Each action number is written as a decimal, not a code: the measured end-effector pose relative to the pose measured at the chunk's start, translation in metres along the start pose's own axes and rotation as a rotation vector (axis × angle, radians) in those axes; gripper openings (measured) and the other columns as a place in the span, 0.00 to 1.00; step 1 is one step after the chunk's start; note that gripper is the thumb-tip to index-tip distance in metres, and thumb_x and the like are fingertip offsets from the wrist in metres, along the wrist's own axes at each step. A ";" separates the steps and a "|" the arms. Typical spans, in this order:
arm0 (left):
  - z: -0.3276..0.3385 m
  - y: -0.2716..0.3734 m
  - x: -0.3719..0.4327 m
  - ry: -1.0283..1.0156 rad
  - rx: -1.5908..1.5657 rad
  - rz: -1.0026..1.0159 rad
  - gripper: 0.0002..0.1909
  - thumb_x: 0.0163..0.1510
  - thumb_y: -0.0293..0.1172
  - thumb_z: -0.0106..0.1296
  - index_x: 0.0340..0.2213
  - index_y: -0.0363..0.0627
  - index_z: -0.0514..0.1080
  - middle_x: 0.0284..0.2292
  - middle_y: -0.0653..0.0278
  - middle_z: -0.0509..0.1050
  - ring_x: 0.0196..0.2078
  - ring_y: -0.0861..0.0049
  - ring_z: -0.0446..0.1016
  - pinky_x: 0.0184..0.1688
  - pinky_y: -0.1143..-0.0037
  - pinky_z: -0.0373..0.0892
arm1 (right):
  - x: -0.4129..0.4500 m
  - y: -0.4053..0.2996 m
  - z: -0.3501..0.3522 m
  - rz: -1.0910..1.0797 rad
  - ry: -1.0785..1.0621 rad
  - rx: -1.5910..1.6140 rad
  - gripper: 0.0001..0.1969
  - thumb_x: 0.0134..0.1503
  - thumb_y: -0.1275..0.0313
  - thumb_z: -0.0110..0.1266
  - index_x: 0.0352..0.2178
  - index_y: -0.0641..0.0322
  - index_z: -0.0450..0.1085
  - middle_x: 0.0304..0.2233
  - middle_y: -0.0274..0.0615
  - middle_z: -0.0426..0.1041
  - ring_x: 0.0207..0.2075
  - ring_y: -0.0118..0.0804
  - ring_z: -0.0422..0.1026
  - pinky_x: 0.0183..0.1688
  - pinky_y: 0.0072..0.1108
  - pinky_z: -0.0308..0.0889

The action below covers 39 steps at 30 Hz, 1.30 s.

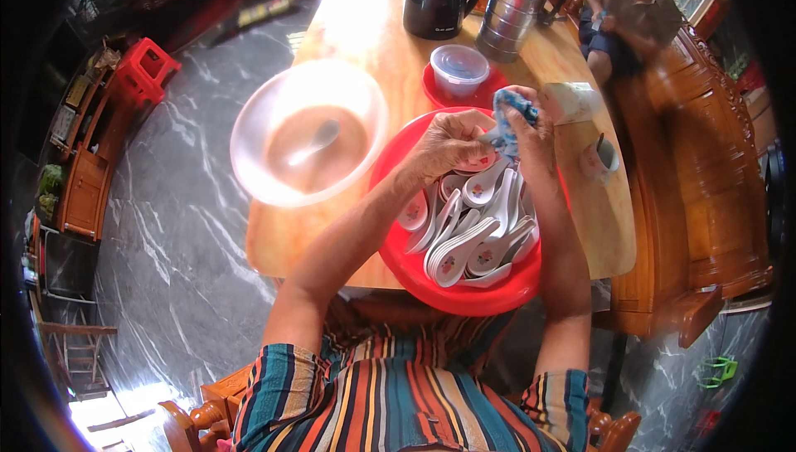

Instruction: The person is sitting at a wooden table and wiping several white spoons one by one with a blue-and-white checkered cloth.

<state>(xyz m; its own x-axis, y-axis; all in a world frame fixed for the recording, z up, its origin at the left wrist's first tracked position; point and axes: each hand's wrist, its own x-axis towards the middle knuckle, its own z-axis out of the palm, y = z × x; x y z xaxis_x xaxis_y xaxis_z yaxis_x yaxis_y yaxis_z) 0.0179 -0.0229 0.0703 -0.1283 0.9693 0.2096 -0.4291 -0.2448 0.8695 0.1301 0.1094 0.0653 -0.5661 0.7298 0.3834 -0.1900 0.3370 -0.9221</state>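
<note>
Over a red plastic basin (398, 268), my left hand (454, 144) grips a white spoon (490, 136), mostly hidden by the fingers. My right hand (536, 131) has a blue-and-white patterned cloth (511, 117) bunched around the spoon's other end. Many white soup spoons (457, 256) with small flower designs lie in the basin, some nested in stacks. Left of it stands a pale translucent bowl (249, 166), washed out by glare, with a single spoon (323, 133) inside.
Behind the basin, a lidded plastic tub (459, 66) sits in a red dish (497, 85). A black jug (435, 7) and a steel flask (513, 10) stand farther back. At right are a tissue pack (569, 102) and a cup (602, 158). A person (628, 16) sits on a wooden bench (715, 203).
</note>
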 end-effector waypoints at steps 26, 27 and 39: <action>-0.011 -0.012 -0.001 -0.042 0.192 0.079 0.09 0.49 0.19 0.51 0.35 0.40 0.70 0.24 0.73 0.72 0.27 0.90 0.69 0.30 0.86 0.67 | 0.006 -0.023 -0.001 0.129 0.084 0.052 0.06 0.54 0.72 0.53 0.32 0.61 0.68 0.25 0.36 0.72 0.23 0.26 0.72 0.26 0.16 0.68; -0.014 -0.012 -0.005 -0.046 0.113 0.085 0.09 0.50 0.19 0.51 0.35 0.40 0.70 0.24 0.72 0.72 0.27 0.90 0.69 0.30 0.86 0.67 | 0.005 -0.029 0.004 0.280 0.136 0.181 0.06 0.54 0.70 0.53 0.32 0.60 0.68 0.25 0.37 0.72 0.23 0.27 0.72 0.25 0.17 0.68; -0.004 -0.018 0.004 0.252 0.684 0.203 0.06 0.50 0.20 0.49 0.32 0.38 0.71 0.25 0.59 0.74 0.28 0.77 0.73 0.32 0.77 0.68 | -0.003 -0.003 0.011 0.015 0.035 0.023 0.10 0.55 0.71 0.52 0.38 0.65 0.69 0.33 0.36 0.73 0.30 0.25 0.72 0.33 0.17 0.68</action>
<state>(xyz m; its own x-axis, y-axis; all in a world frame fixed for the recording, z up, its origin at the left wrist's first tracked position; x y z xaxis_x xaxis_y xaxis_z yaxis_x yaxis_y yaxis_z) 0.0212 -0.0145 0.0541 -0.3813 0.8524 0.3577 0.2649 -0.2699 0.9257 0.1235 0.0994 0.0658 -0.5410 0.7548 0.3710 -0.2009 0.3124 -0.9285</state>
